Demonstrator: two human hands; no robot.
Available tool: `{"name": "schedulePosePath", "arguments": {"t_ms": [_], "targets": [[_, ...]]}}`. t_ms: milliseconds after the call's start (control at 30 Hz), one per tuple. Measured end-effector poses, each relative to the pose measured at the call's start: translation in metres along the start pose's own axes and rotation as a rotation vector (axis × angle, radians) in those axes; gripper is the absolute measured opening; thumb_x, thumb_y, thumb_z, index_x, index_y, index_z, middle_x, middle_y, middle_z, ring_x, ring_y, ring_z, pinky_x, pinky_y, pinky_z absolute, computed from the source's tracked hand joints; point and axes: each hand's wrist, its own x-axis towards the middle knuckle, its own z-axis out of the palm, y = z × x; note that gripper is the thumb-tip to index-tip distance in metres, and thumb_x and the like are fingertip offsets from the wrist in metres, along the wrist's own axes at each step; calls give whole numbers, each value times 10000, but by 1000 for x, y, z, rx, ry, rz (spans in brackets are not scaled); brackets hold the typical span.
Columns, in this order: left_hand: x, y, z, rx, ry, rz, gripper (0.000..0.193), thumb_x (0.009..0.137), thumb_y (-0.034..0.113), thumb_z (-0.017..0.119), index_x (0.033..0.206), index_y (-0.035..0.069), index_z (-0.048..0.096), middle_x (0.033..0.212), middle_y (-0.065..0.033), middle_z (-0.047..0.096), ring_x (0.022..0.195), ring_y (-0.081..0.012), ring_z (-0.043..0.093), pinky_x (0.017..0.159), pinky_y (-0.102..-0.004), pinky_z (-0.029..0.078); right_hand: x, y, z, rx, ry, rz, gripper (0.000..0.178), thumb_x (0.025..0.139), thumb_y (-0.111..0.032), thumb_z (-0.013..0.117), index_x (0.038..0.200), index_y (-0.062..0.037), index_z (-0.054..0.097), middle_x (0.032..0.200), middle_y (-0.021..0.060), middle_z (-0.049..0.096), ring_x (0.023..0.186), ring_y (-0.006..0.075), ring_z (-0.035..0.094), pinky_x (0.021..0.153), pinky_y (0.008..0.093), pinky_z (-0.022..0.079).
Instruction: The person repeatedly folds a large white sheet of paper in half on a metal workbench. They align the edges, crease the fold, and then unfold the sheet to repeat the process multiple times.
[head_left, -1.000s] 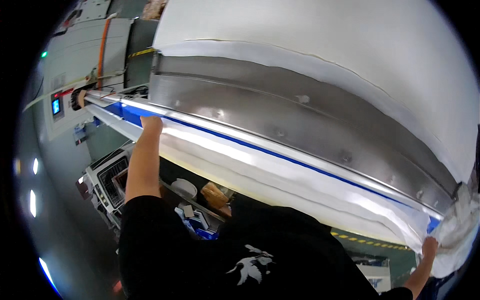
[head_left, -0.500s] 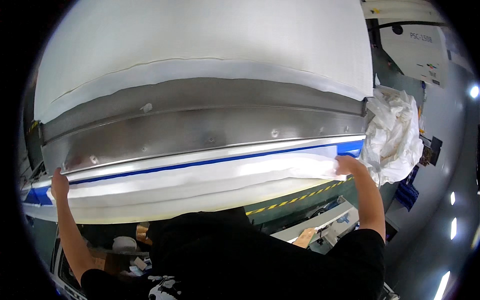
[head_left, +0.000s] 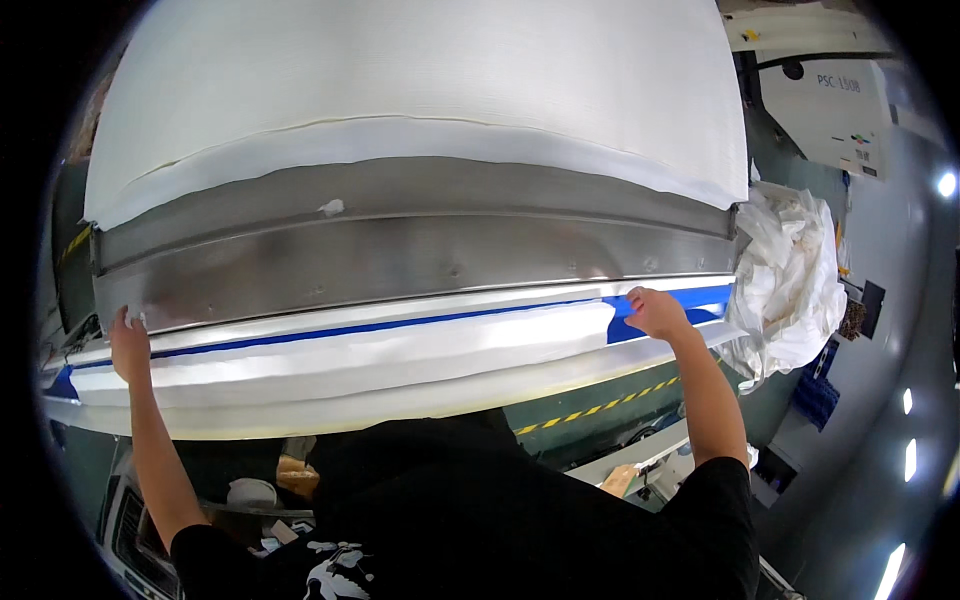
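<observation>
A long strip of white cloth (head_left: 400, 355) lies along the near edge of a machine, over a blue band (head_left: 712, 297) that shows at both ends and as a thin line along the top. Beyond it runs a grey metal plate (head_left: 400, 264). At the strip's left end, my left hand (head_left: 130, 348) is raised with thumb and finger apart, by the plate's near edge. Over the bare blue at the right end, my right hand (head_left: 657, 314) has bent fingers, a gap between them and the thumb, and nothing visible in it.
A wide sheet of white fabric (head_left: 420, 70) covers the far side of the machine. Crumpled white plastic (head_left: 790, 280) is heaped at the right. Behind the near edge are a yellow-black floor stripe (head_left: 598, 408) and a bench with a piece of cardboard (head_left: 620, 480).
My right hand has let go of the cloth and moved left; the cloth's right end now lies further left, baring more blue. My left hand has come off the cloth's left corner and risen slightly.
</observation>
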Motion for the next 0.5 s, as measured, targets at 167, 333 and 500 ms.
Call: {"name": "schedulePosePath", "arguments": {"t_ms": [167, 333, 500], "targets": [[11, -21, 4, -112, 278, 158, 372, 832, 161, 517, 1195, 89, 556, 1208, -127, 560, 1097, -329, 537, 924, -422, 430, 31, -84, 9, 64, -48, -75, 405, 686, -260, 706, 1037, -80, 616, 897, 103, 674, 849, 266, 646, 763, 349, 516], [35, 33, 32, -263, 427, 342, 378, 815, 240, 584, 1157, 81, 560, 1195, -147, 558, 1078, -342, 523, 916, -456, 410, 56, -210, -15, 261, 117, -319, 271, 791, -275, 610, 960, -64, 634, 822, 120, 660, 753, 321, 624, 683, 402, 496], [31, 73, -3, -427, 426, 341, 361, 863, 228, 544, 1176, 51, 518, 1229, -134, 508, 1133, -330, 467, 1001, -441, 342, 95, -414, -92, 203, 193, -639, 220, 829, -279, 566, 946, -103, 626, 816, 138, 641, 761, 327, 610, 675, 416, 477]]}}
